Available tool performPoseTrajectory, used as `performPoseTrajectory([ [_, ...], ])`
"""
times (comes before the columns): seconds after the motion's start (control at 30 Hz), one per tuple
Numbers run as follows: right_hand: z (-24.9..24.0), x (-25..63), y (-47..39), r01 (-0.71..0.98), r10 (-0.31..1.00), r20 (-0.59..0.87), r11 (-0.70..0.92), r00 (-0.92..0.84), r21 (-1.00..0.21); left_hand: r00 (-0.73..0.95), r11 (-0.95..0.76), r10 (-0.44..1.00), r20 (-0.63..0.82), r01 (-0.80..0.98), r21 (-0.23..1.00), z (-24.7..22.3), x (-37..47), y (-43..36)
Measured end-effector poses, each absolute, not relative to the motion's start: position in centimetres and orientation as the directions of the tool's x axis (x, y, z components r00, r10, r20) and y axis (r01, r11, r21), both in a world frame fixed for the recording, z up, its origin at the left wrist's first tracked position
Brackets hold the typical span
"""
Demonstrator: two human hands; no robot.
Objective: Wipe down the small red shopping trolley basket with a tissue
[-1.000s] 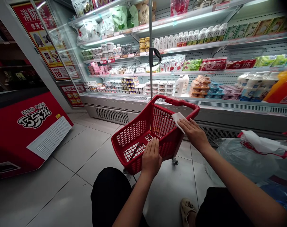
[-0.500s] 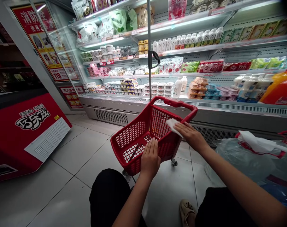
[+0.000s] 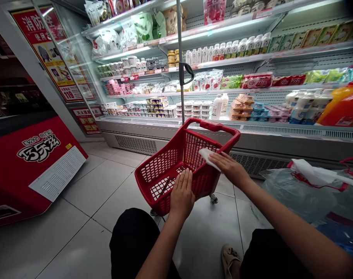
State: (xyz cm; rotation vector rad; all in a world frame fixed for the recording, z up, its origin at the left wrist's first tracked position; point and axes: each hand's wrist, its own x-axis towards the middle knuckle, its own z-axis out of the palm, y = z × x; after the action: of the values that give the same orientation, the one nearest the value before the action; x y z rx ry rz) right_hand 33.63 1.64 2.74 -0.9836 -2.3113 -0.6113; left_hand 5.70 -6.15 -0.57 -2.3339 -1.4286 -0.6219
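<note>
A red plastic shopping cart (image 3: 159, 166) with lattice sides stands in front of me, its basket turned at an angle. My left hand (image 3: 182, 195) holds the near side rim, its fingers together and laid over the edge into the basket. With my right hand (image 3: 227, 166) I press a white cloth or tissue (image 3: 207, 155) against the same rim, closer to the handle (image 3: 214, 126). The fingers lie over the cloth and hide part of it. A thin dark strip (image 3: 165, 186) shows at the basket's bottom.
An open refrigerated shelf (image 3: 153, 126) full of dairy goods runs behind the cart. At left stands a red freezer chest (image 3: 60, 170). Large clear plastic bottles (image 3: 298, 197), with white cloth or paper (image 3: 319, 172) on top, stand at right. My knees flank the cart's near side.
My right hand and the cloth have slid slightly left and down along the rim, away from the handle. My left hand stays at its place on the rim. The view has shifted a little.
</note>
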Motion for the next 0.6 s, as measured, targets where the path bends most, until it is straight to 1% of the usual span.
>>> performPoseTrajectory([
  [0.13,3.3,35.8,3.3,0.837,0.576,0.681,0.538,-0.453,0.101,0.368,-0.388,0.771,0.52,0.919,-0.076,-0.6,4.6,-6.7],
  [0.23,2.0,33.4,2.9,0.85,0.593,0.691,0.523,-0.413,0.06,0.354,-0.371,0.792,0.497,0.926,-0.068,-0.8,4.9,-6.8],
  [0.33,0.1,29.3,1.2,0.808,0.574,0.659,0.583,-0.485,0.087,0.323,-0.354,0.81,0.489,0.935,-0.03,-0.8,5.9,-6.5],
  [0.43,-0.8,26.9,-0.1,0.736,0.519,0.636,0.667,-0.572,0.118,0.317,-0.361,0.806,0.501,0.933,-0.01,-0.7,6.3,-6.2],
  [0.53,0.0,28.2,0.5,0.696,0.492,0.61,0.704,-0.621,0.141,0.347,-0.398,0.791,0.503,0.917,-0.007,-0.6,5.7,-6.1],
  [0.6,1.0,30.4,1.8,0.725,0.517,0.613,0.674,-0.598,0.139,0.367,-0.419,0.78,0.507,0.908,-0.014,-0.5,4.7,-6.4],
])
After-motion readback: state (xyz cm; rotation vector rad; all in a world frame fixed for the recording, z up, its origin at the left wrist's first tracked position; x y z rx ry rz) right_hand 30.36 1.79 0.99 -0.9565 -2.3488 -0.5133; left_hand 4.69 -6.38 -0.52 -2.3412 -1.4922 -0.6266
